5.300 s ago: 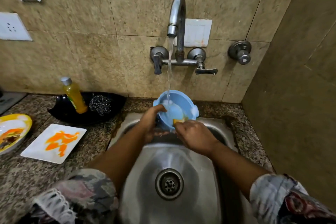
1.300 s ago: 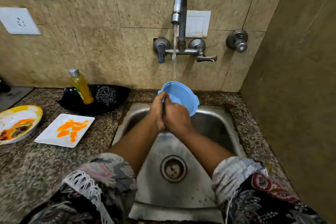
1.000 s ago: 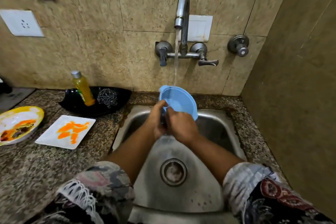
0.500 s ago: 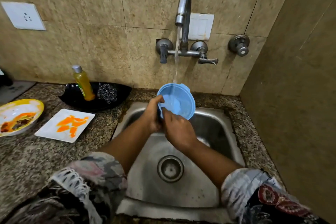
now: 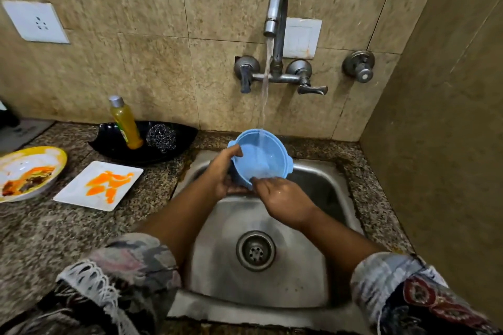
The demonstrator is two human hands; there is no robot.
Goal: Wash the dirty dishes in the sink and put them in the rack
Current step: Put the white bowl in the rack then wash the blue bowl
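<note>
I hold the blue bowl [image 5: 260, 156] tilted toward me over the back of the sink [image 5: 321, 275], right under the tap [image 5: 276, 8], so that the running water [image 5: 265, 84] falls on its inner wall and can drain out over the low rim into the basin rather than pool inside. Keeping it above the sink also means the splash stays off the bench [image 5: 54, 234].

My left hand [image 5: 221, 174] grips the bowl at its left edge: the thumb hooks over the rim and the fingers curl round the outside and underneath, taking the weight. The wrist is bent up, the forearm reaching forward from the lower left. My right hand [image 5: 283, 197] comes in from the lower right with its back facing up; its fingers [image 5: 260, 181] are loosely bent, their tips at the bowl's near rim, rubbing or steadying it I judge, not clasping it. I see no sponge in that hand.

The other dirty pieces wait on the bench to my left, well apart from the sink: a white square plate [image 5: 99, 185] smeared orange and a yellow-rimmed plate [image 5: 30, 171] with food remains. Behind them a black tray [image 5: 174, 153] holds the soap bottle [image 5: 125, 122] and a steel scrubber [image 5: 161, 138], handy for the next piece. No rack is in view.
</note>
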